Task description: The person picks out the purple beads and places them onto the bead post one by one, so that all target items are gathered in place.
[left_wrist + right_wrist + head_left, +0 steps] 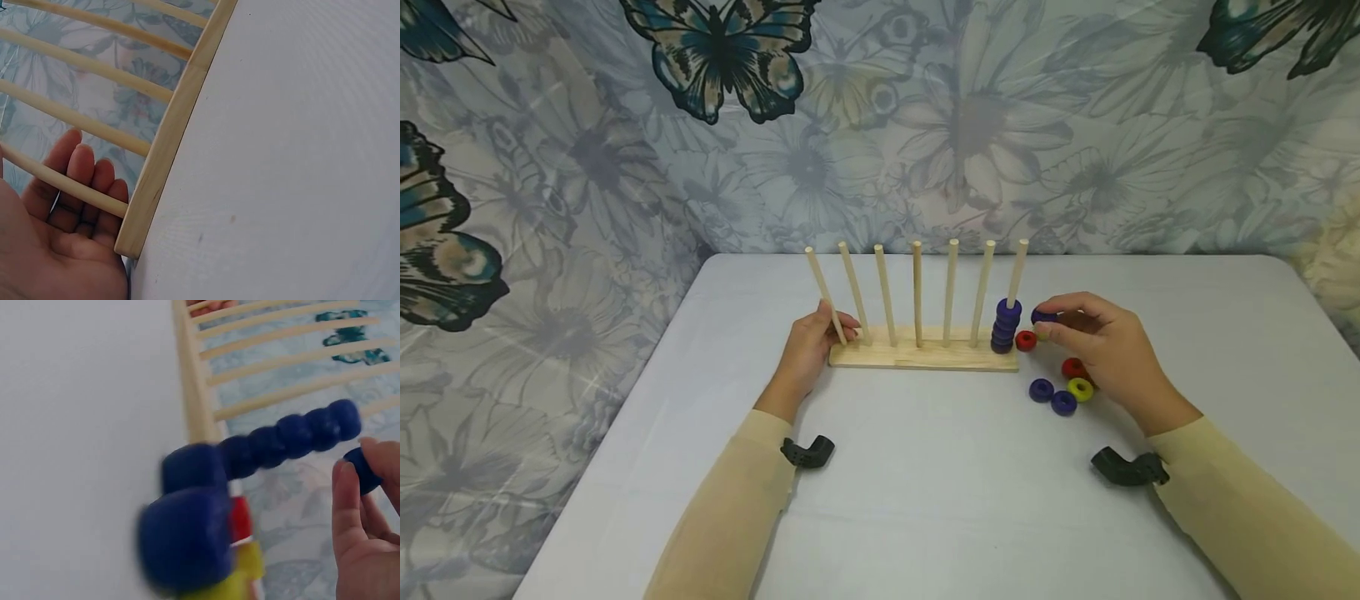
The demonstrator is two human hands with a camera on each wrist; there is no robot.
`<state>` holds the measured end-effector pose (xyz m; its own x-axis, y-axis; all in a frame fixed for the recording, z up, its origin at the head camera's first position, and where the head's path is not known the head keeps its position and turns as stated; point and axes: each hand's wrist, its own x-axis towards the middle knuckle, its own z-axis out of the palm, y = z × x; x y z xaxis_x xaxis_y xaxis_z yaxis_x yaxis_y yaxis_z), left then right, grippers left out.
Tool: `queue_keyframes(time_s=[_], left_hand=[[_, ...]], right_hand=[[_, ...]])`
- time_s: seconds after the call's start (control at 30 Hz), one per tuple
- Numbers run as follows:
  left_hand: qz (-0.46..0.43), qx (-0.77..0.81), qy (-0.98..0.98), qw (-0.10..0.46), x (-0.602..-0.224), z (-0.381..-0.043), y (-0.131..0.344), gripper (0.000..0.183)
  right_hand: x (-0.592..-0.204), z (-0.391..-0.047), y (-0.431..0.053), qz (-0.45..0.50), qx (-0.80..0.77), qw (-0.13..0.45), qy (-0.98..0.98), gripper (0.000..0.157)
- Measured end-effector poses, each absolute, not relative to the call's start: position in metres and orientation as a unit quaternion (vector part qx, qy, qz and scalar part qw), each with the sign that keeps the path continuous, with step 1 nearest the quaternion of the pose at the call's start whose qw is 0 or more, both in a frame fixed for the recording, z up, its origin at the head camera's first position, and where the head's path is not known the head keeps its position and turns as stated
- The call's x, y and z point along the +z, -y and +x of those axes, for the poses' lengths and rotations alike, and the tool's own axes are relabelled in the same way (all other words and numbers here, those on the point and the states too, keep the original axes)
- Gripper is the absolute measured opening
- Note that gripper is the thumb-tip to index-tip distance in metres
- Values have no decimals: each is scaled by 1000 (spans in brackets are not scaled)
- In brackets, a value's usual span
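A wooden peg rack (pixel 925 357) with several upright pegs stands on the table. My left hand (pixel 808 346) is at its left end, thumb and fingers about the leftmost peg (pixel 69 184); in the left wrist view the curled fingers pass behind that peg. Several dark blue rings (pixel 1004 327) are stacked on the rightmost peg. Just right of that stack, my right hand (pixel 1105 342) pinches one dark blue ring (pixel 362 471) between thumb and fingertips, near the height of the top ring in the right wrist view.
Loose rings lie on the white table (pixel 910 500) around my right hand: a red ring (pixel 1026 340) by the rack, another red ring (pixel 1072 368), a yellow ring (pixel 1080 389) and two blue rings (pixel 1041 390). A patterned cloth wall (pixel 880 167) rises behind the table.
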<state>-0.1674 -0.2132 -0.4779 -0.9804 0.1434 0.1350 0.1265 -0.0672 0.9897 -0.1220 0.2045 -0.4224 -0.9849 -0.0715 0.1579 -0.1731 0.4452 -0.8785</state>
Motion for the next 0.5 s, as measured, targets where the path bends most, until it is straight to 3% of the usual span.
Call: queue_keyframes(time_s=[0.2, 0.5], left_hand=[[101, 727, -679, 17, -478, -170, 212, 81], [106, 723, -682, 18, -478, -173, 207, 84]], right_hand=[[-382, -124, -186, 99, 564, 129, 810, 23], [-329, -121, -164, 189, 551, 272, 766, 38]])
